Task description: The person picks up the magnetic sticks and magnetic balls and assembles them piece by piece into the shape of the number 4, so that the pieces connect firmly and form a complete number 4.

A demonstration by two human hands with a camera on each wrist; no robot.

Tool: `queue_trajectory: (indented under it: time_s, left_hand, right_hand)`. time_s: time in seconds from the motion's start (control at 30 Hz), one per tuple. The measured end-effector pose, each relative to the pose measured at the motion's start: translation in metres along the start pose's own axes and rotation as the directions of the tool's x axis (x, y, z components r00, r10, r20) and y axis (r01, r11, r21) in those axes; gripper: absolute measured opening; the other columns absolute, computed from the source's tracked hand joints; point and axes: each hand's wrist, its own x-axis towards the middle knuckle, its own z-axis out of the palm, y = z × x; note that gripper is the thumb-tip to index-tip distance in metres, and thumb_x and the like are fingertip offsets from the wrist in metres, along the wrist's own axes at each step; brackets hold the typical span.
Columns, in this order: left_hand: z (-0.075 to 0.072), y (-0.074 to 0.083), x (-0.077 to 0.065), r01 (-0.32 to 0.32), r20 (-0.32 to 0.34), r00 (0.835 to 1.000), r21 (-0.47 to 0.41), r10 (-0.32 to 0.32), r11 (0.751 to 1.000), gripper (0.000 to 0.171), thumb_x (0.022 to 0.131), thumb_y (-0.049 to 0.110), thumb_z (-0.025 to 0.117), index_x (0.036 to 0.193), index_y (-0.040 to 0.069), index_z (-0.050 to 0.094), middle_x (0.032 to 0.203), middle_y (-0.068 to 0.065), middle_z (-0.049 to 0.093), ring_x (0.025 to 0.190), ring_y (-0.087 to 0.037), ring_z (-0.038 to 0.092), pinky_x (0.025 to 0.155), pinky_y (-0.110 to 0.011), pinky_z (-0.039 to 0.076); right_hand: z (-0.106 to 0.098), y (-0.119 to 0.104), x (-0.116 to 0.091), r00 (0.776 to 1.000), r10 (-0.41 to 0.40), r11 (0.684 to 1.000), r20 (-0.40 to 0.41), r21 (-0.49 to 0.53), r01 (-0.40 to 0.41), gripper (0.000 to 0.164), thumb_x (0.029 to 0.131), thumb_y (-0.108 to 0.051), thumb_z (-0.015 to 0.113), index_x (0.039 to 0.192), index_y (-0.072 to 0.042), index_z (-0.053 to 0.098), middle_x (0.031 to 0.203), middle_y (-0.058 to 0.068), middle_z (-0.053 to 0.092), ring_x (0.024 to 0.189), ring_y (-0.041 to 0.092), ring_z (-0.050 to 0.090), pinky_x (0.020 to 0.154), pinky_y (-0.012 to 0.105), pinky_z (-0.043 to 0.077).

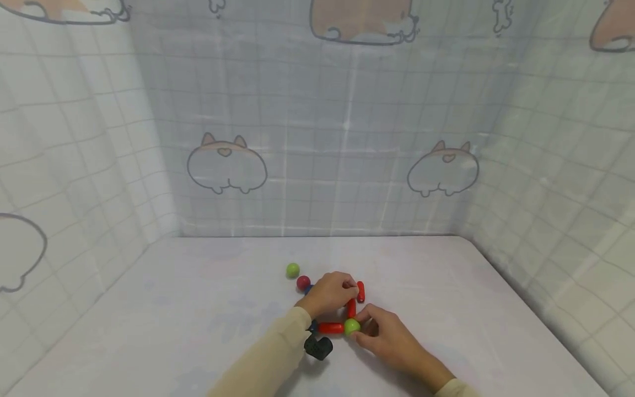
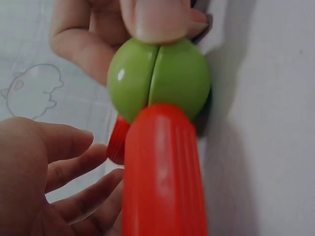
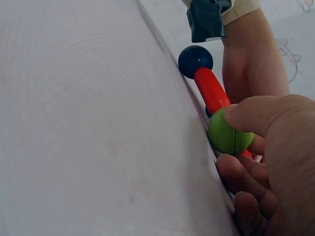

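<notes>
Right hand (image 1: 392, 337) pinched a green ball (image 1: 351, 327) where two red rods met

A pale grid-patterned curtain (image 1: 317, 209) with dog drawings closed in the back and both sides. Before it spread a whitish table (image 1: 223, 286), on which the loose pieces lay. A cream sleeve (image 1: 270, 353) reached in over the table from the near edge, ending at the left hand (image 1: 329, 292). That hand's fingers were loosely bent and apart beside a red rod; whether they touched it could not be told. The right hand had its thumb and fingers clamped on the green ball, close above the table top. A dark wrist device (image 1: 318, 347) sat under the left wrist.

Of the rods, the sideways red rod (image 1: 331, 328) joined the green ball to a dark blue ball (image 3: 196, 61). The upright red rod (image 1: 351, 309) ran away from the person, its near end at the green ball. A short red rod (image 1: 361, 292) lay apart, just right of the left fingertips.

Smallest were a second green ball (image 1: 292, 270), farthest back, and a dark red ball (image 1: 303, 283) near it, with a blue piece (image 1: 309, 289) partly hidden behind the left wrist.
</notes>
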Motion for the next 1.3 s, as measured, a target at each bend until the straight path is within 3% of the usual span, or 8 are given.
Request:
queue_trajectory:
  time_s: [0.33,0.47,0.63,0.73,0.87,1.0,1.2,1.3]
  left_hand:
    - [-0.01,-0.001,0.003,-0.057,-0.063,0.996,0.042,0.06,0.997,0.013,0.098,0.025,0.065,0.103,0.017,0.073,0.091,0.009,0.066,0.081,-0.014,0.059,0.076,-0.031,0.053]
    - [-0.023,-0.001,0.003,-0.08,-0.085,0.993,-0.012,0.078,0.997,0.019,0.099,0.027,0.063,0.11,0.014,0.072,0.092,0.006,0.066,0.084,-0.015,0.06,0.077,-0.033,0.054]
    - [-0.044,-0.01,0.002,-0.091,-0.153,0.986,-0.108,0.074,0.99,0.022,0.101,0.028,0.06,0.115,0.013,0.07,0.099,-0.005,0.069,0.091,-0.026,0.066,0.076,-0.033,0.055]
    - [-0.054,-0.021,0.0,-0.101,-0.205,0.976,-0.131,0.073,0.986,0.021,0.102,0.028,0.059,0.113,0.013,0.07,0.104,-0.01,0.07,0.094,-0.03,0.068,0.075,-0.033,0.056]
    - [-0.062,-0.034,-0.003,-0.096,-0.269,0.962,-0.17,0.047,0.981,0.02,0.102,0.028,0.059,0.111,0.014,0.071,0.104,-0.011,0.071,0.091,-0.025,0.069,0.076,-0.034,0.057]
    - [-0.068,-0.046,-0.006,-0.073,-0.33,0.944,-0.232,-0.008,0.97,0.022,0.102,0.029,0.059,0.112,0.013,0.071,0.105,-0.013,0.071,0.088,-0.019,0.068,0.081,-0.037,0.057]
    - [-0.078,-0.065,-0.007,-0.043,-0.408,0.907,-0.331,-0.102,0.943,0.027,0.103,0.032,0.057,0.113,0.01,0.07,0.106,-0.016,0.07,0.091,-0.022,0.067,0.086,-0.041,0.056]
    - [-0.08,-0.072,-0.007,-0.043,-0.436,0.893,-0.333,-0.114,0.942,0.032,0.103,0.032,0.056,0.115,0.006,0.069,0.105,-0.014,0.07,0.093,-0.024,0.066,0.086,-0.039,0.055]
  right_hand:
    - [-0.002,0.0,-0.002,1.0,0.019,1.0,0.001,0.019,-0.019,0.028,0.086,-0.03,0.08,0.106,-0.019,0.063,0.094,-0.008,0.066,0.081,0.015,0.06,0.07,0.024,0.054]
    - [-0.001,-0.001,-0.001,1.0,0.017,1.0,-0.002,0.022,-0.017,0.028,0.086,-0.03,0.08,0.106,-0.019,0.063,0.094,-0.009,0.065,0.081,0.015,0.06,0.07,0.024,0.054]
    - [0.001,-0.002,0.002,0.999,0.033,0.999,-0.007,0.011,-0.033,0.028,0.086,-0.03,0.08,0.105,-0.02,0.063,0.094,-0.009,0.065,0.081,0.015,0.06,0.07,0.024,0.054]
    - [0.002,-0.003,0.002,0.999,0.051,0.999,-0.005,0.005,-0.051,0.028,0.085,-0.03,0.081,0.105,-0.02,0.064,0.093,-0.009,0.065,0.081,0.015,0.06,0.07,0.024,0.054]
    - [0.002,-0.002,0.001,0.997,0.078,0.997,-0.014,-0.009,-0.078,0.029,0.084,-0.03,0.081,0.105,-0.021,0.064,0.092,-0.008,0.064,0.08,0.015,0.06,0.07,0.024,0.054]
    - [0.002,-0.003,0.001,0.995,0.095,0.995,-0.016,-0.008,-0.095,0.029,0.084,-0.031,0.082,0.105,-0.021,0.064,0.091,-0.008,0.064,0.08,0.016,0.059,0.07,0.025,0.054]
    - [0.003,-0.005,0.001,0.996,0.087,0.996,-0.005,0.011,-0.087,0.03,0.084,-0.031,0.081,0.106,-0.02,0.064,0.092,-0.007,0.064,0.081,0.016,0.059,0.069,0.025,0.054]
    - [0.003,-0.005,0.001,0.996,0.088,0.996,-0.007,0.015,-0.088,0.03,0.084,-0.031,0.081,0.106,-0.02,0.063,0.092,-0.007,0.064,0.081,0.017,0.059,0.069,0.025,0.054]
